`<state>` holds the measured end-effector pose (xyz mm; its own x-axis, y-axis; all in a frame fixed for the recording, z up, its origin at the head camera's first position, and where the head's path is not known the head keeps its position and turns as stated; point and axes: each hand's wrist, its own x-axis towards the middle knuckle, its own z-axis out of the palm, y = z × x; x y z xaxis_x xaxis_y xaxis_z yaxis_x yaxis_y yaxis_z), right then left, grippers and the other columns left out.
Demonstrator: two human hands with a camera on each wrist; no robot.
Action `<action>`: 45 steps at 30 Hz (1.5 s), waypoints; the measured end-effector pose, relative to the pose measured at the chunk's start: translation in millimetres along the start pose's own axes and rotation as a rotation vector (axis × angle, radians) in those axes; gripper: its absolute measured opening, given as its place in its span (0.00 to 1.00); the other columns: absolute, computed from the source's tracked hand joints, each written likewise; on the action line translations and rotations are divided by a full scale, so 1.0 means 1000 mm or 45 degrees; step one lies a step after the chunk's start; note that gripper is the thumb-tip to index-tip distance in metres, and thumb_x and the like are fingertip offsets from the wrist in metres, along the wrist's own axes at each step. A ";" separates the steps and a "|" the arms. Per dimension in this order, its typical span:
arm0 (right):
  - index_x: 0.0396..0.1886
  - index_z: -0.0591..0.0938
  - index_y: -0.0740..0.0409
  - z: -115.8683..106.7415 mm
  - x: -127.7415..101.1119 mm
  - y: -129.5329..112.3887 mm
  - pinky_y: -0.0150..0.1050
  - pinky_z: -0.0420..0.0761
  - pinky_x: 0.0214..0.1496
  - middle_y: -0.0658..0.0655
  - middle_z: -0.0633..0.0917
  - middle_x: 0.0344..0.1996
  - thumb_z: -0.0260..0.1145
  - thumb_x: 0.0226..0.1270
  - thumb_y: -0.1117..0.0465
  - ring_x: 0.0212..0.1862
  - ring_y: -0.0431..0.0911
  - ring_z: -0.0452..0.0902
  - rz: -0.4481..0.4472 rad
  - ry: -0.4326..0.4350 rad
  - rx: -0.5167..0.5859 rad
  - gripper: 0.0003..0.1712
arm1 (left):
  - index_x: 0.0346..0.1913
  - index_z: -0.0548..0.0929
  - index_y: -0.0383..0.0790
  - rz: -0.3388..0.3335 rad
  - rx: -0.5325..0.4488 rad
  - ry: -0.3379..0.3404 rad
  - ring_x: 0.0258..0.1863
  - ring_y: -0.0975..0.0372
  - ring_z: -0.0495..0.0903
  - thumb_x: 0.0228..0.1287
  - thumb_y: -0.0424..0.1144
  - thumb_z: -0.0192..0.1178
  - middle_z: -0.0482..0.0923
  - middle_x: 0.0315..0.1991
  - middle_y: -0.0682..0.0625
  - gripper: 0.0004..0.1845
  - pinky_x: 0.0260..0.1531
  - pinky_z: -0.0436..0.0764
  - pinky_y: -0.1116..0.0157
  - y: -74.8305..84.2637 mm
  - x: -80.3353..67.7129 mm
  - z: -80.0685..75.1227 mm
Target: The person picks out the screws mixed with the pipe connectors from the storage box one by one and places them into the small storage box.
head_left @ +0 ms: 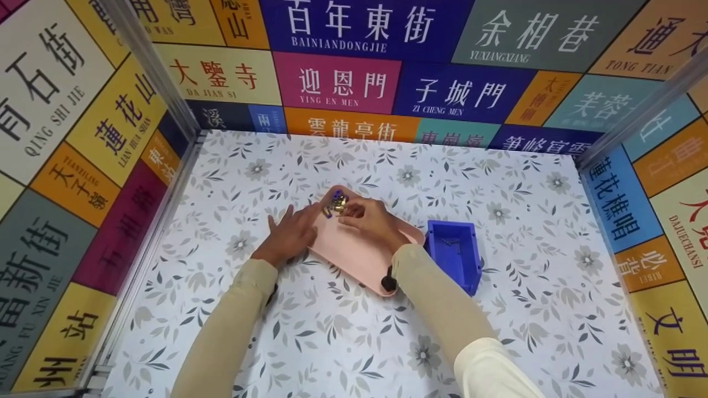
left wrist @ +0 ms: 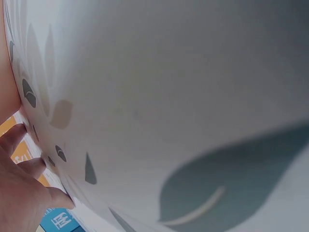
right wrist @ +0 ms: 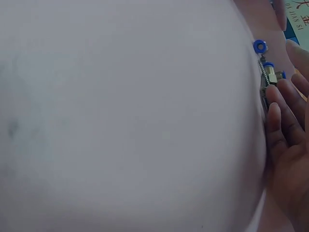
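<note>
Two hands are in view: one left hand (head_left: 290, 232) and one right hand (head_left: 369, 219). There is one pink tray (head_left: 354, 249) and one blue bin (head_left: 454, 251) just beside it. On the tray lies one small heap of metal fittings (head_left: 335, 204) with blue caps; the wrist view shows at least three blue caps (right wrist: 260, 46), but the full number of fittings cannot be told. One small black round thing (head_left: 389, 283) sits at the tray's near edge. One flowered table top (head_left: 498, 182) bears it all.
</note>
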<state>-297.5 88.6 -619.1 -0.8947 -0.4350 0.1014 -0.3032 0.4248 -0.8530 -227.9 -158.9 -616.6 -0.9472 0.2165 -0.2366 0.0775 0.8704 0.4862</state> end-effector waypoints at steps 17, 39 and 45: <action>0.44 0.89 0.55 0.009 -0.001 0.011 0.35 0.82 0.39 0.51 0.87 0.36 0.80 0.58 0.56 0.34 0.42 0.80 -0.009 0.044 -0.141 0.16 | 0.82 0.39 0.72 0.073 -0.003 0.022 0.82 0.37 0.38 0.81 0.59 0.34 0.49 0.84 0.55 0.33 0.67 0.30 0.22 -0.002 -0.001 -0.001; 0.37 0.90 0.56 0.014 0.000 0.016 0.35 0.83 0.38 0.53 0.87 0.34 0.78 0.60 0.58 0.34 0.43 0.81 -0.056 0.101 -0.227 0.09 | 0.83 0.42 0.67 0.092 0.013 0.040 0.81 0.36 0.39 0.81 0.59 0.35 0.50 0.83 0.54 0.33 0.68 0.31 0.23 -0.005 -0.002 0.000; 0.36 0.90 0.56 0.015 -0.001 0.016 0.35 0.81 0.39 0.53 0.86 0.36 0.76 0.63 0.59 0.35 0.42 0.80 -0.061 0.107 -0.251 0.05 | 0.83 0.42 0.65 0.111 0.023 0.054 0.81 0.35 0.39 0.81 0.61 0.34 0.50 0.83 0.54 0.33 0.68 0.32 0.22 -0.006 -0.002 0.001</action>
<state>-296.3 84.2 -640.3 -0.8996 -0.3940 0.1885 -0.3966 0.5559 -0.7306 -226.0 -164.3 -619.7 -0.9488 0.2733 -0.1584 0.1652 0.8568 0.4884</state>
